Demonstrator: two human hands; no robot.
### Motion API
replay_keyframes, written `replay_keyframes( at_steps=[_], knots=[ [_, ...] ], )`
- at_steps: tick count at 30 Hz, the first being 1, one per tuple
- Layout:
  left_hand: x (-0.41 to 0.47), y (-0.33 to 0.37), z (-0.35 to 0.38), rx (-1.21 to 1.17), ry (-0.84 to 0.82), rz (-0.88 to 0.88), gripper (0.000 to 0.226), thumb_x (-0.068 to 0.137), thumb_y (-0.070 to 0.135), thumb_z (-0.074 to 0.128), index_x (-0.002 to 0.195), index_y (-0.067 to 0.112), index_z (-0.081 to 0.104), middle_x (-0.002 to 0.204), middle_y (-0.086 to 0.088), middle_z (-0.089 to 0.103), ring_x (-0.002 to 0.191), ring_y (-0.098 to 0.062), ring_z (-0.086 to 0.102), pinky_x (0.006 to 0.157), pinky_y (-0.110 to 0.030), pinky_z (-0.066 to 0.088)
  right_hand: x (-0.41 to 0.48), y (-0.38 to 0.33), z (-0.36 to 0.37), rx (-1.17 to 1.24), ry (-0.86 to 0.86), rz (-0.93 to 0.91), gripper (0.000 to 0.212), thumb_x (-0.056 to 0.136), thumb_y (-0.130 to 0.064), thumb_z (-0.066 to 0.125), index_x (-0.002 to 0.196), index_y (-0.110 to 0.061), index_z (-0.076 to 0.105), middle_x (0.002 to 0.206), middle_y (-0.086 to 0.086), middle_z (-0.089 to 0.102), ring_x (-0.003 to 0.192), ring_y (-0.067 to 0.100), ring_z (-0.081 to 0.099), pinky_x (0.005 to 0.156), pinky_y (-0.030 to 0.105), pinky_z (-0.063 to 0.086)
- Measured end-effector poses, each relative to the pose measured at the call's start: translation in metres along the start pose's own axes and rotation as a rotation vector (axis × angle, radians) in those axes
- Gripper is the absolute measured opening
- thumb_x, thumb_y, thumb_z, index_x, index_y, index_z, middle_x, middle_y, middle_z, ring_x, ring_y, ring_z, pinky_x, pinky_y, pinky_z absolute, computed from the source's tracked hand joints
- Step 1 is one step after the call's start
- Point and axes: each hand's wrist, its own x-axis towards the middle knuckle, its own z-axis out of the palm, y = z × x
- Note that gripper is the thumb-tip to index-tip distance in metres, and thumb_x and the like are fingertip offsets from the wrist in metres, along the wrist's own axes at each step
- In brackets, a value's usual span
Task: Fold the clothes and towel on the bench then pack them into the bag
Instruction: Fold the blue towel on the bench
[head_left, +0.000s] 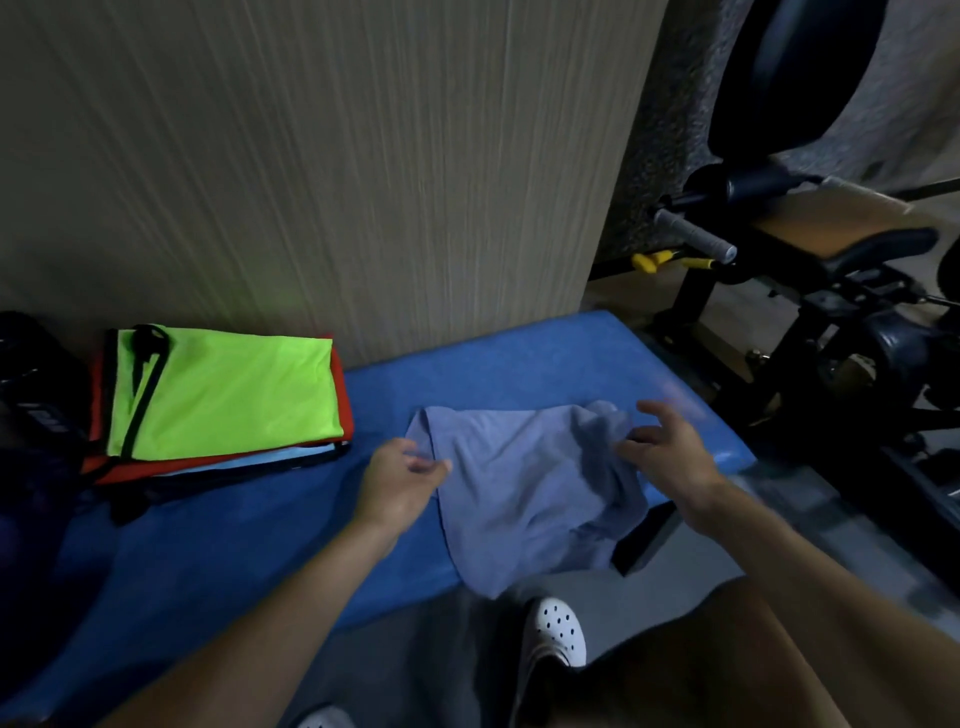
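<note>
Grey garment between hands, right hand spread open on it, left hand at edge, grip I cannot tell.

Gym corner bkgd: wall, machine, floor, shoes.
Beige wood-grain wall panel fills top L; speckled dark-grey surface just R of it. Black steel-frame gym machine at R w/ grey ribbed grip handle, yellow pin near it, tan padded seat above. Grey floor below; white perforated clog btm centre, 2nd white clog at btm edge.
</note>
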Motion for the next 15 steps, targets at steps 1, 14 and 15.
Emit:
replay_keyframes(
  at_steps=[1,14,15],
  knots=[
    [0.003,-0.003,0.001,0.049,0.009,0.014,0.025,0.084,0.017,0.077,0.087,0.019,0.052,0.070,-0.002,0.059,0.065,-0.015,0.053,0.067,-0.031,0.043,0.000,0.004,0.000,-0.034,-0.001,0.004,0.060,0.089,-0.001,0.065,0.142,-0.010,0.037,0.095,0.003,0.061,0.082,0.017,0.062,0.066,0.026,0.049],
    [0.019,-0.003,0.017,0.502,0.045,0.116,0.040,0.085,0.020,0.070,0.055,0.011,0.046,0.050,0.001,0.050,0.054,-0.023,0.052,0.051,-0.033,0.041,-0.002,0.021,-0.003,-0.214,0.049,-0.043,0.017,0.088,-0.015,0.066,0.080,0.000,0.063,0.070,0.014,0.065,0.064,0.021,0.060,0.051,0.027,0.048],
    [0.017,-0.001,0.018,0.471,0.074,0.133,0.031,0.085,0.019,0.071,0.060,0.010,0.054,0.058,0.000,0.059,0.061,-0.023,0.059,0.056,-0.036,0.049,-0.002,0.021,-0.003,-0.217,0.060,-0.049,0.022,0.088,-0.017,0.067,0.077,0.001,0.060,0.064,0.011,0.060,0.059,0.018,0.056,0.048,0.023,0.044]
  ],
)
